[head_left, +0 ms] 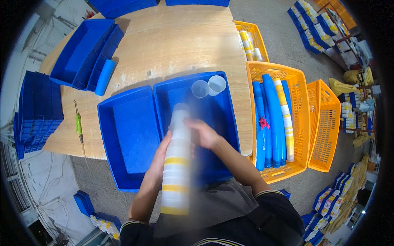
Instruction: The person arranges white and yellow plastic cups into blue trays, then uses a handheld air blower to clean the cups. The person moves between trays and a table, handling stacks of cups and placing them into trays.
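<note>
One long, ringed stack of nested yellow-banded white cups [175, 177] fills the curled grip of the left hand [160, 155]; right hand [206, 134] beside it, grip blurred, hold unclear.

Cup stack [175, 176]: smooth plast. Blue trays [127, 131]: plast., slt. sheen. Tabletop [176, 45]: wd., matt.

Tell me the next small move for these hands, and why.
Probably slide the left hand toward the near end of the stack of cups: neither hand is at that end, which appears past the edge of the blue tray, and the right hand is up by the far end.
</note>
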Demonstrator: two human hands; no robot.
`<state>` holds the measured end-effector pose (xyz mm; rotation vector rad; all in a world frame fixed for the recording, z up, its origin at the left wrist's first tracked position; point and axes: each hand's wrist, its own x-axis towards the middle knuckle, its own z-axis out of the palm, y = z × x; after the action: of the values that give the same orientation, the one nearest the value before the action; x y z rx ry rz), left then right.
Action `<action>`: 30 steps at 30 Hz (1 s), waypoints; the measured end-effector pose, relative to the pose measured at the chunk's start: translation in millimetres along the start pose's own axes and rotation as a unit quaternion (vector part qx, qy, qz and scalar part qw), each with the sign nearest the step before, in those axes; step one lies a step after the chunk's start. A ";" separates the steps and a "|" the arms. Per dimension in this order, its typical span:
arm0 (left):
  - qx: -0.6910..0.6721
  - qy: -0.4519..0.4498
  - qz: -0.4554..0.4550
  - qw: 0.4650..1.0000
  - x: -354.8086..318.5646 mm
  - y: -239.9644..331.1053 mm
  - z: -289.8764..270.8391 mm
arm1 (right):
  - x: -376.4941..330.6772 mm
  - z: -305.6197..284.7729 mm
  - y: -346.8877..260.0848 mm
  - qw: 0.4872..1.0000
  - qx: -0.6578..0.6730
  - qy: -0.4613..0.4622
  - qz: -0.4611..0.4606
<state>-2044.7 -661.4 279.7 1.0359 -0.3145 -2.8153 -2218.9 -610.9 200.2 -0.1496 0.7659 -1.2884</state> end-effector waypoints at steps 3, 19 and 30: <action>-0.070 0.016 -0.004 0.997 -5.1 -3.4 -4.8 | 11.3 -1.9 2.3 0.996 0.077 0.005 -0.035; -0.010 -0.009 -0.038 0.999 -21.8 -14.1 -11.2 | -19.0 -3.1 20.4 0.998 -0.017 0.058 0.027; 0.155 0.031 -0.121 0.980 -12.2 -7.8 -10.8 | -34.6 -12.7 29.1 0.983 -0.162 0.041 -0.076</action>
<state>-2028.8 -653.1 277.5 1.3013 -0.6820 -3.0037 -2205.4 -567.0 190.8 -0.4245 1.0493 -1.3119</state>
